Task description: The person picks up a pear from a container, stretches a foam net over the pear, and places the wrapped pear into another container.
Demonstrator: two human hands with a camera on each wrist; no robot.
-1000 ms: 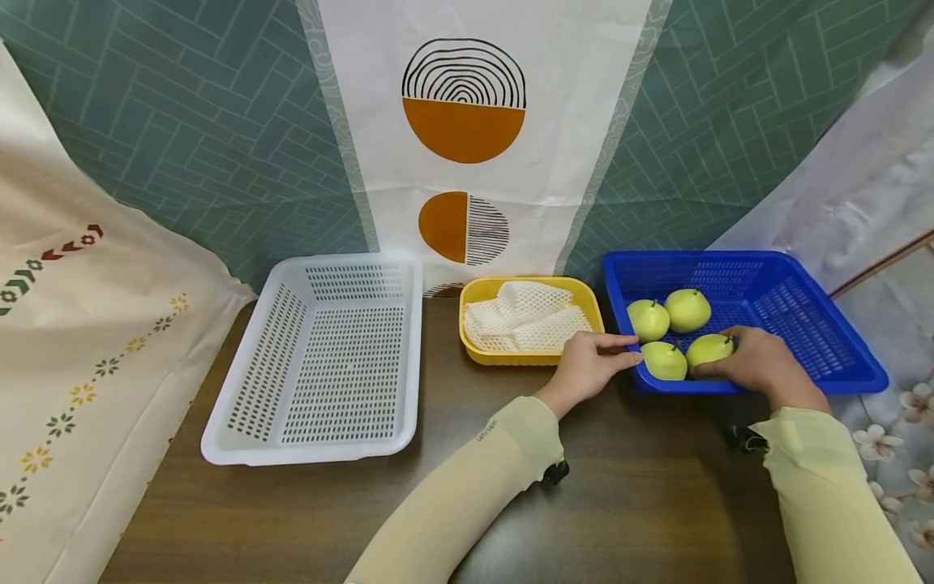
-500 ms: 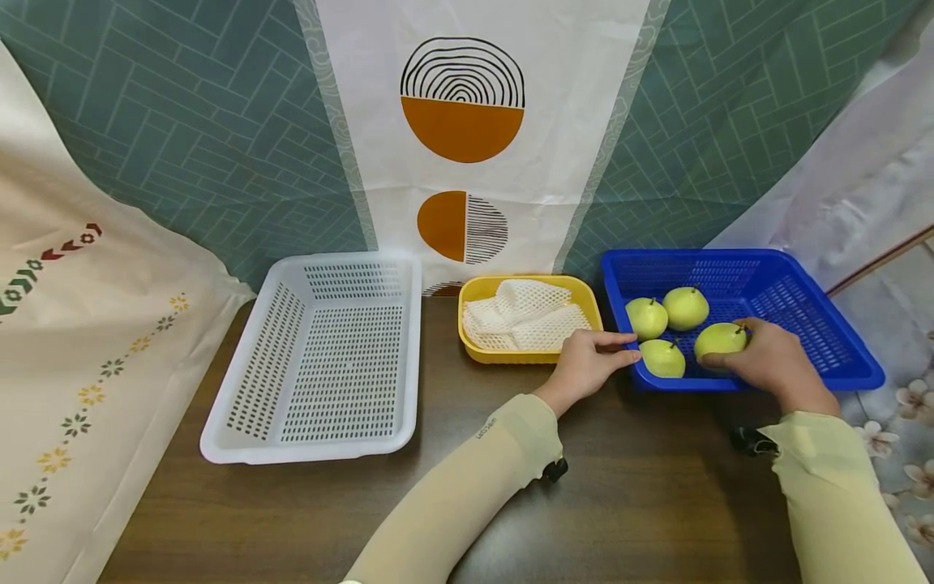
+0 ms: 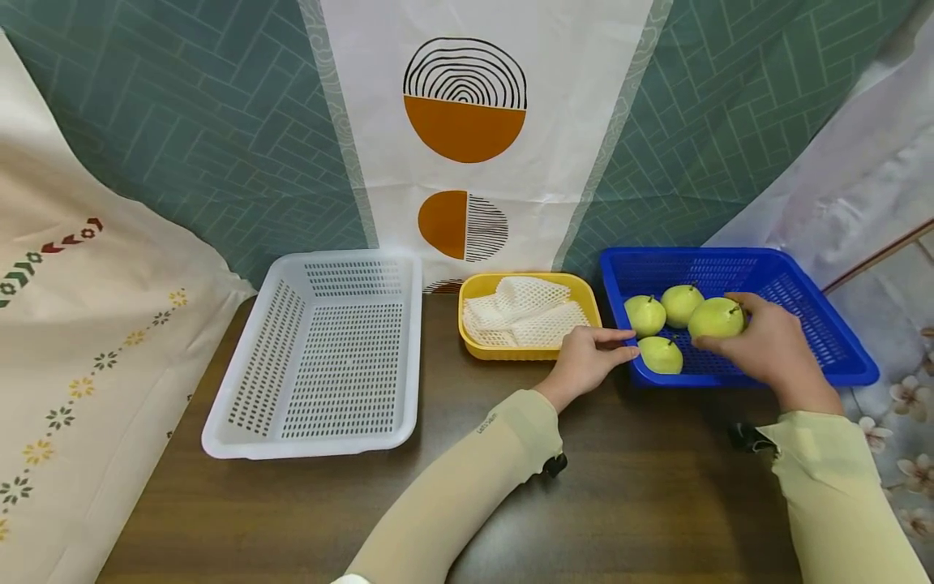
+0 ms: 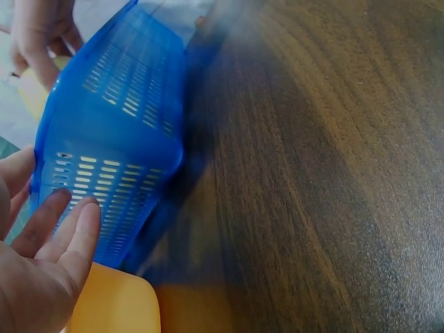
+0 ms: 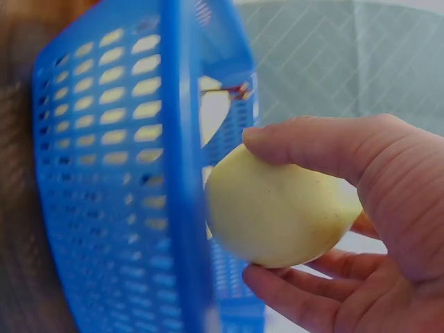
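Observation:
My right hand [image 3: 777,345] grips a yellow-green pear [image 3: 717,318], its thumb on one side and fingers on the other, above the blue basket [image 3: 839,379]. In the right wrist view the held pear [image 5: 277,208] is close beside the basket's rim. Three more pears lie in that basket's left part: one at the back left [image 3: 645,316], one beside it [image 3: 682,305] and one in the near corner [image 3: 660,355]. My left hand [image 3: 587,361] holds the basket's left rim, with thumb at the edge and fingers by the outer wall [image 4: 104,159].
Between the larger baskets stands a small yellow basket [image 3: 503,354] with white foam fruit nets [image 3: 525,312] in it. A white perforated basket [image 3: 343,365] is on the left of the brown wooden table [image 3: 584,503]. Patterned cloths [image 3: 467,162] hang behind and at both sides.
My right hand has lifted the pear from the basket's near side, raising it up and slightly toward the back. The left hand has stayed at the rim.

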